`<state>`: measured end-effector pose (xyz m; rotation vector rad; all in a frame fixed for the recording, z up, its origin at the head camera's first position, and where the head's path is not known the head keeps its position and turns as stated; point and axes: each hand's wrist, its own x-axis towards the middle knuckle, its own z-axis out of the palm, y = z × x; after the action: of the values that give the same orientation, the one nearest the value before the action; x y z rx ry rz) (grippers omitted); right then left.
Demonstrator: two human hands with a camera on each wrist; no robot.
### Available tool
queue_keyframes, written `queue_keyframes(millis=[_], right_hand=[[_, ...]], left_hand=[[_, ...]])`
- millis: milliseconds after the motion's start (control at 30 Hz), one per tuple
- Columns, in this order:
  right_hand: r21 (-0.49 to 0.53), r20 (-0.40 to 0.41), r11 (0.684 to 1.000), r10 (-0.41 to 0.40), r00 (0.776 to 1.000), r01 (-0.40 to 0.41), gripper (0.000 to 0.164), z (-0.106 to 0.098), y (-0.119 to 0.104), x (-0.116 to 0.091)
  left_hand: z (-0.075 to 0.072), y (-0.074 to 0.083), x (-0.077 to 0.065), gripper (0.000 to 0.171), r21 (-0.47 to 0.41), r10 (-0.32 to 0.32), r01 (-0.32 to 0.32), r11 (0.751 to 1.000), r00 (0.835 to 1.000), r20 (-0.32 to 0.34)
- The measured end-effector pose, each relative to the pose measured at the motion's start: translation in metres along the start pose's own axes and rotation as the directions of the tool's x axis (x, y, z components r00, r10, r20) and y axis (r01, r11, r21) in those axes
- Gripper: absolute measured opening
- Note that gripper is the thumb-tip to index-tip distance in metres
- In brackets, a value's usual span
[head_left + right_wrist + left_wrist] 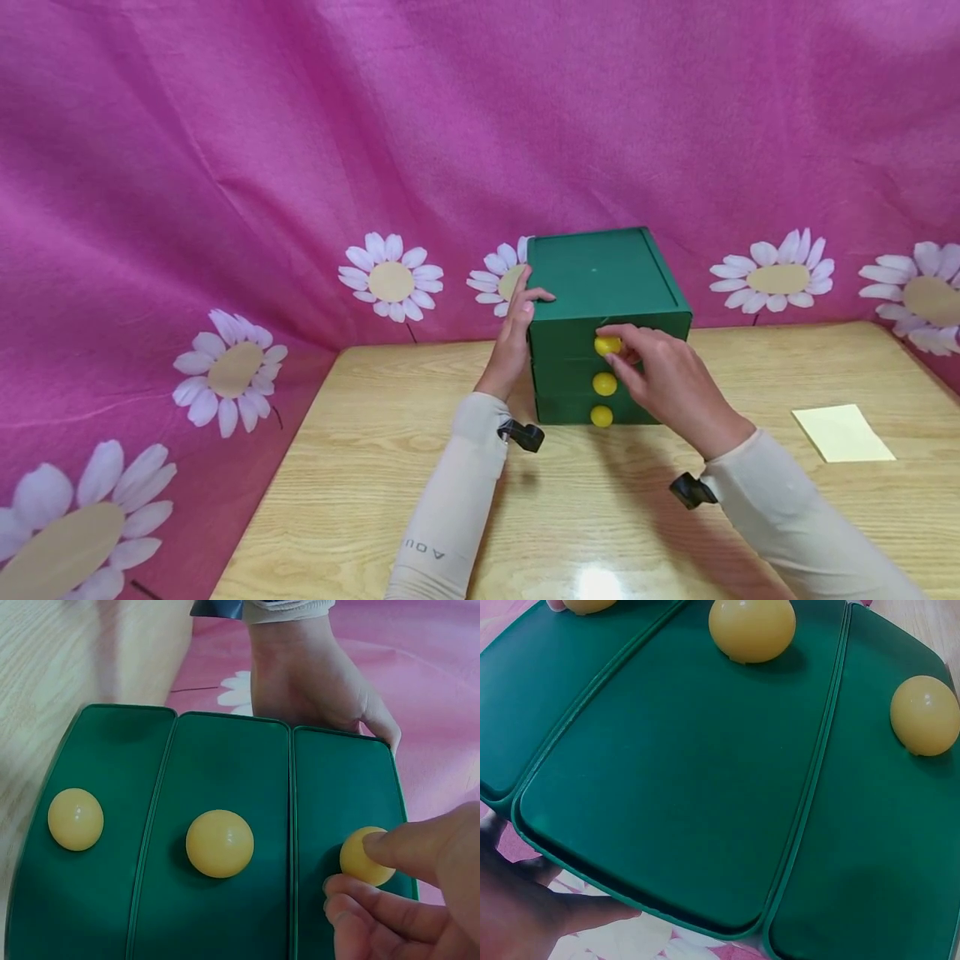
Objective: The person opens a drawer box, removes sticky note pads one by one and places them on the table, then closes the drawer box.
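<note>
A small green chest of drawers stands on the table, its three drawer fronts flush, each with a round yellow knob. My right hand pinches the top yellow knob between thumb and fingers. Flat along the chest's left side lies my left hand, one finger bent over the top edge; in the left wrist view its thumb runs beside the drawer edge. Below the pinched knob are the middle knob and the bottom knob, untouched.
A pale yellow square of paper lies right of the chest on the wooden table. Behind it hangs a pink cloth with white daisies, which also covers the left side. Light sleeves with black wrist mounts cover both forearms.
</note>
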<state>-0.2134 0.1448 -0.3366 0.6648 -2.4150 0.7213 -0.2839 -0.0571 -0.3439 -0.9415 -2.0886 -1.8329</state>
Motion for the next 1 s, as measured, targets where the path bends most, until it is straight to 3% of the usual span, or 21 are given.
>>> queue_keyframes(millis=[1000], right_hand=[[0.072, 0.027, 0.993, 0.088, 0.996, -0.09, 0.034, -0.0007, 0.0015, 0.0019]], left_hand=[[0.0, 0.0035, -0.0006, 0.036, 0.0, -0.025, 0.025, 1.0, 1.0, 0.003]])
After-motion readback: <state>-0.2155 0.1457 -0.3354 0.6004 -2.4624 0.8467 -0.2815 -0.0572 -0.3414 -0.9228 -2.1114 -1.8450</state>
